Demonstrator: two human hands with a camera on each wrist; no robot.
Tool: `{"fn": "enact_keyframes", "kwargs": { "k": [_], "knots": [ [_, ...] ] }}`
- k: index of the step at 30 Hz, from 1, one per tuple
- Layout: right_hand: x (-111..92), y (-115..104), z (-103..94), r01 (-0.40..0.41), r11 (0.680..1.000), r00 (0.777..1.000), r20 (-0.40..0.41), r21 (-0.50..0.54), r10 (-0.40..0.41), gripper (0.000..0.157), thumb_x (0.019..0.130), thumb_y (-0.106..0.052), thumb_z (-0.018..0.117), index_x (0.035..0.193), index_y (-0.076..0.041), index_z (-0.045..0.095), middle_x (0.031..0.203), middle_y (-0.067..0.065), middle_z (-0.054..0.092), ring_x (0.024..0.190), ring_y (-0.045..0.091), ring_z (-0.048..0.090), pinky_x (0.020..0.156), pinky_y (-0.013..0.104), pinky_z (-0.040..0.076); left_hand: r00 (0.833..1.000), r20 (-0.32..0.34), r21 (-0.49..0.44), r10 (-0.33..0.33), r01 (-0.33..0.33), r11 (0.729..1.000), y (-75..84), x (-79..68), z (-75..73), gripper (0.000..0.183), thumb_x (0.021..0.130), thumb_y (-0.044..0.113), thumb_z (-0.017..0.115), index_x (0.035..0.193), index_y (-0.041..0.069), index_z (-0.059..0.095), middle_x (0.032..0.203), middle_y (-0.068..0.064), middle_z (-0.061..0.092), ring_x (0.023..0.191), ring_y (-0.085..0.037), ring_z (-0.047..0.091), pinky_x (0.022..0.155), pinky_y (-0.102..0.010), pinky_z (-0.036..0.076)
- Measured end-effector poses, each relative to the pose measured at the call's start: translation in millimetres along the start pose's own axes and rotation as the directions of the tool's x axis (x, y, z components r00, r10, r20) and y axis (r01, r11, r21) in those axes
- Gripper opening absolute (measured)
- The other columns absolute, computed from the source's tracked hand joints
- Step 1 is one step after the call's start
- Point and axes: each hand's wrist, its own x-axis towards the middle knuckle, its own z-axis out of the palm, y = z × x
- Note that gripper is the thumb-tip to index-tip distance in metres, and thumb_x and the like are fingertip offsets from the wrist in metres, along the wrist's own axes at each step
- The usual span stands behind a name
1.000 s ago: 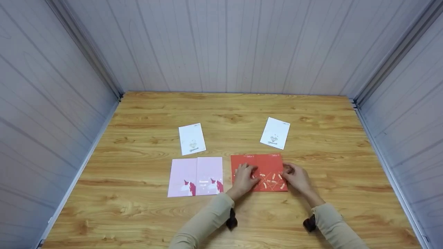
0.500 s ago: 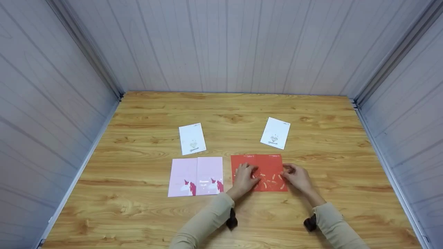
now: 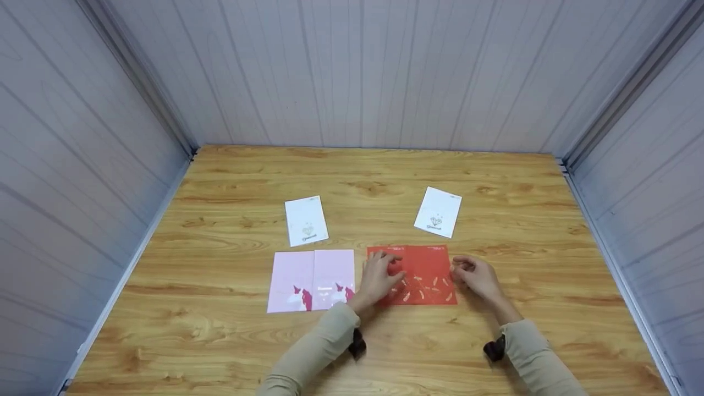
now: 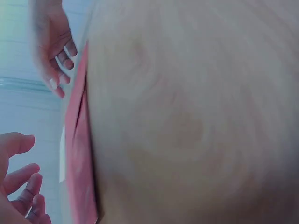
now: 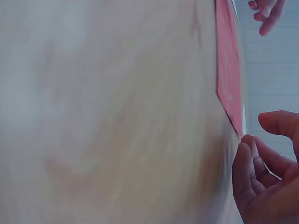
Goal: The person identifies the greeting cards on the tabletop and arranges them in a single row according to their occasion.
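Note:
Two flat red cards with gold feather prints lie side by side on the table, the right one (image 3: 426, 269) seen more fully than the left one (image 3: 385, 251). My left hand (image 3: 378, 278) is over the left red card with its fingers loosely bent, covering part of it. A gap shows between its thumb and fingers in the left wrist view. At the outer edge of the right card is my right hand (image 3: 479, 279). In the right wrist view its thumb stands apart from the fingers, whose tips are close to the card's corner; contact is hard to tell.
Left of the red cards lie two pink cards with unicorn prints, a left one (image 3: 289, 275) and a right one (image 3: 334, 275), edges meeting. Farther back are two white cards, one at left (image 3: 306, 220) and one at right (image 3: 438, 212). Pale panels (image 3: 352, 71) wall the wooden table (image 3: 220, 352).
My left hand has shifted slightly left and back, uncovering more of the red cards. My right hand has moved a little right, off the card's edge. The cards stay in place.

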Motion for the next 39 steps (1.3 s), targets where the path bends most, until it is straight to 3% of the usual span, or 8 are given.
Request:
{"fn": "enact_keyframes", "kwargs": {
  "k": [5, 12, 15, 21, 28, 34, 39],
  "knots": [
    [4.2, -6.0, -7.6, 0.004, 1.000, 1.000, -0.019, -0.015, -0.005, 0.028, 0.084, -0.009, 0.058, 0.106, 0.007, 0.058, 0.085, 0.011, 0.057, 0.074, 0.020, 0.052, 0.057, 0.028, 0.044, 0.999, -0.041, -0.028, 0.016, -0.017, 0.999, -12.8, 3.2, -22.1, 0.031, 0.078, 0.022, 0.067, 0.105, 0.007, 0.063, 0.099, -0.002, 0.052, 0.096, -0.018, 0.041, 0.079, -0.036, 0.031],
    [12.4, -9.4, -16.5, -0.029, 0.998, 0.999, -0.017, 0.064, 0.030, 0.031, 0.087, -0.012, 0.054, 0.112, 0.008, 0.054, 0.094, 0.015, 0.056, 0.084, 0.027, 0.053, 0.064, 0.034, 0.045, 0.989, -0.143, -0.028, 0.030, -0.035, 0.999, -38.8, 6.0, -53.9, 0.026, 0.077, 0.018, 0.067, 0.101, 0.007, 0.064, 0.099, -0.007, 0.054, 0.094, -0.024, 0.043, 0.079, -0.041, 0.030],
    [17.0, -9.9, -17.5, -0.077, 0.988, 0.997, -0.003, 0.134, 0.078, 0.032, 0.088, -0.012, 0.052, 0.114, 0.008, 0.052, 0.094, 0.015, 0.055, 0.085, 0.030, 0.052, 0.065, 0.034, 0.045, 0.987, -0.163, -0.045, -0.003, -0.004, 0.999, -49.6, 6.6, -65.5, 0.026, 0.078, 0.018, 0.066, 0.101, 0.006, 0.064, 0.099, -0.007, 0.054, 0.093, -0.024, 0.042, 0.080, -0.040, 0.030],
    [27.3, -7.2, -13.2, -0.169, 0.945, 0.985, 0.014, 0.281, 0.171, 0.033, 0.088, -0.011, 0.052, 0.115, 0.008, 0.050, 0.088, 0.012, 0.051, 0.072, 0.022, 0.050, 0.056, 0.028, 0.043, 0.969, -0.226, -0.042, -0.096, 0.089, 0.995, -74.8, 6.6, -86.7, 0.024, 0.078, 0.016, 0.066, 0.099, 0.004, 0.064, 0.098, -0.009, 0.054, 0.093, -0.025, 0.043, 0.080, -0.040, 0.031],
    [39.2, -6.2, -5.7, -0.202, 0.939, 0.978, 0.008, 0.279, 0.208, 0.033, 0.088, -0.012, 0.051, 0.115, 0.006, 0.050, 0.090, 0.014, 0.053, 0.067, 0.018, 0.051, 0.055, 0.026, 0.042, 0.912, -0.330, -0.006, -0.243, 0.255, 0.967, -109.5, 4.9, -117.6, 0.027, 0.076, 0.019, 0.066, 0.098, 0.004, 0.065, 0.096, -0.013, 0.054, 0.092, -0.030, 0.044, 0.077, -0.045, 0.031],
    [49.1, -7.3, 3.8, -0.198, 0.896, 0.978, 0.016, 0.397, 0.209, 0.032, 0.087, -0.007, 0.049, 0.114, 0.009, 0.048, 0.080, 0.012, 0.051, 0.056, 0.015, 0.044, 0.047, 0.024, 0.036, 0.854, -0.327, -0.030, -0.405, 0.419, 0.907, -133.0, -0.3, -140.7, 0.033, 0.081, 0.024, 0.061, 0.108, 0.005, 0.060, 0.102, -0.012, 0.051, 0.099, -0.028, 0.040, 0.082, -0.043, 0.028],
    [58.0, -15.1, 12.3, -0.177, 0.934, 0.982, -0.013, 0.311, 0.190, 0.031, 0.085, -0.009, 0.053, 0.112, 0.007, 0.052, 0.081, 0.012, 0.053, 0.056, 0.014, 0.047, 0.047, 0.024, 0.039, 0.815, -0.340, -0.048, -0.469, 0.483, 0.874, -144.3, -4.6, -150.1, 0.034, 0.082, 0.023, 0.058, 0.110, 0.004, 0.058, 0.101, -0.011, 0.052, 0.099, -0.028, 0.040, 0.082, -0.044, 0.028]
  ]
}}
